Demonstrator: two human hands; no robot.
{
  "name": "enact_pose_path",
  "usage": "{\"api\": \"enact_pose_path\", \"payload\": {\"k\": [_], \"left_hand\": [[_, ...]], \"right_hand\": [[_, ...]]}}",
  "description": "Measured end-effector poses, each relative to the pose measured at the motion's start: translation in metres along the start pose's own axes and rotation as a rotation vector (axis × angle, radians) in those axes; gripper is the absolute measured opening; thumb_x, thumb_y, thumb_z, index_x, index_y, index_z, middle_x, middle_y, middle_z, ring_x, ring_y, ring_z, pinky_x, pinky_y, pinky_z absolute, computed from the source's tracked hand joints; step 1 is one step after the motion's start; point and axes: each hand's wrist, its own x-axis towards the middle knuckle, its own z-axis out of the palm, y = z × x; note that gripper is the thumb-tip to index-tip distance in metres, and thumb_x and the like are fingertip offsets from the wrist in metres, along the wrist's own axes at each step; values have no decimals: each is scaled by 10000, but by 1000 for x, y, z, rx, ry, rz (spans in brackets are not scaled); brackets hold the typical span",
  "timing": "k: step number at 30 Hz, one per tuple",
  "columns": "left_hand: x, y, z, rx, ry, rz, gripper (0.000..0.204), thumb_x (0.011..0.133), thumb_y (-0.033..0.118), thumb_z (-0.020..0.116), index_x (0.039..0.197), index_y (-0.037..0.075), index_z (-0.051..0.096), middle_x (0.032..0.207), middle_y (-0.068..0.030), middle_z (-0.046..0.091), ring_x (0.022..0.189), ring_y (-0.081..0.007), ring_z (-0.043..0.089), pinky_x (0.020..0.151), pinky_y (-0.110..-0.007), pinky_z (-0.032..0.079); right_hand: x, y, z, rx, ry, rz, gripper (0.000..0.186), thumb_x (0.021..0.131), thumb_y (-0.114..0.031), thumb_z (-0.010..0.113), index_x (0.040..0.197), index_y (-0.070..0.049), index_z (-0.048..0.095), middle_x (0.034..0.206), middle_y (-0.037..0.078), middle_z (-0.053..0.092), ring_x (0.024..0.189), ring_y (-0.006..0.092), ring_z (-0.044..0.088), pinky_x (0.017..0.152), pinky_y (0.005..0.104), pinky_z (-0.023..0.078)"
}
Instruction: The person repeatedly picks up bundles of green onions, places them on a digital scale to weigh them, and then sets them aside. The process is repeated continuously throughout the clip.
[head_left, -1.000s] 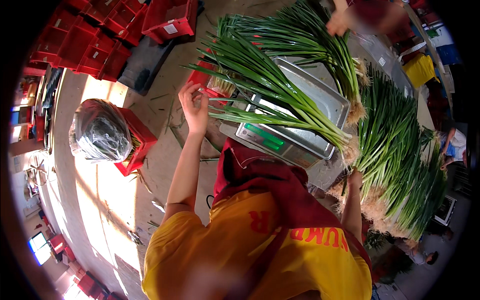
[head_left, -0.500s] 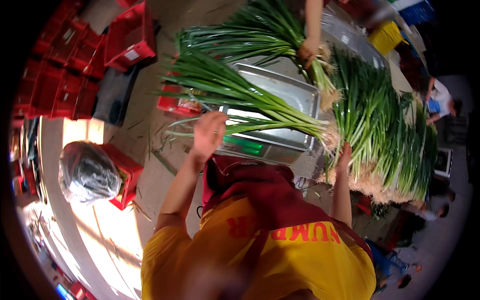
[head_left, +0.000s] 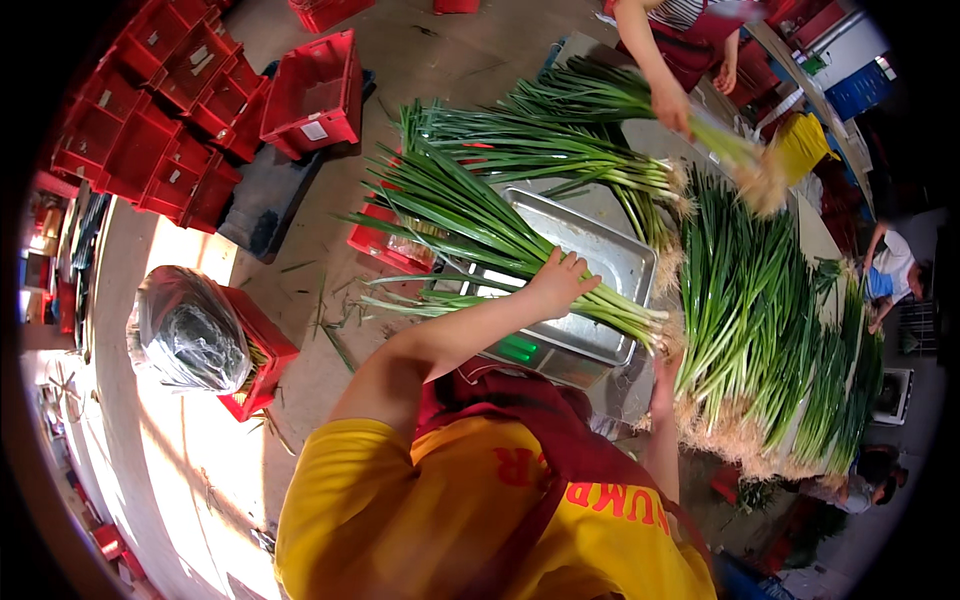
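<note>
A bunch of green onions [head_left: 510,245] lies aslant over a shallow metal tray [head_left: 640,262], its leaves to the left and its pale roots to the right. My left hand [head_left: 562,285] rests across the stalks, its visible fingers stretched and a little apart. Beside the root ends is my right hand [head_left: 664,378], seemingly touching them; its fingers are partly hidden. Under the tray is a scale with a green lit display [head_left: 516,348]. More loose green onions [head_left: 440,300] stick out at the tray's left side.
Rows of green onions [head_left: 730,320] lie to the right, roots toward me. Across the table, a co-worker's hand [head_left: 672,108] holds another bunch. Red crates [head_left: 130,140] are stacked at the far left; another crate [head_left: 262,385] holds a plastic-covered bundle [head_left: 190,335].
My left hand has moved right, from beside the leaves onto the stalks. My right hand remains by the roots. The co-worker's hand has lifted a bunch up and to the right.
</note>
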Motion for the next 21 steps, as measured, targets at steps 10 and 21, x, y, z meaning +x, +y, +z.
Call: {"api": "enact_pose_path", "payload": {"k": [10,21], "left_hand": [[-1,-16,-9,-63,54,127,667,711,380,682,1312,269,413,1117,-56,523,1059,-234,481,941,-433,337],[-8,-13,0,-50,220,103,651,702,362,687,1290,231,439,1083,-54,513,1061,-221,464,982,-412,305]], "right_hand": [[20,-96,64,-1003,-40,-784,747,706,-401,693,1307,-80,389,1275,141,436,1223,297,353,1051,473,156],[36,-80,81,-1003,-18,-908,635,694,-421,676,1199,-85,484,1062,85,528,1009,259,469,912,423,297]]}}
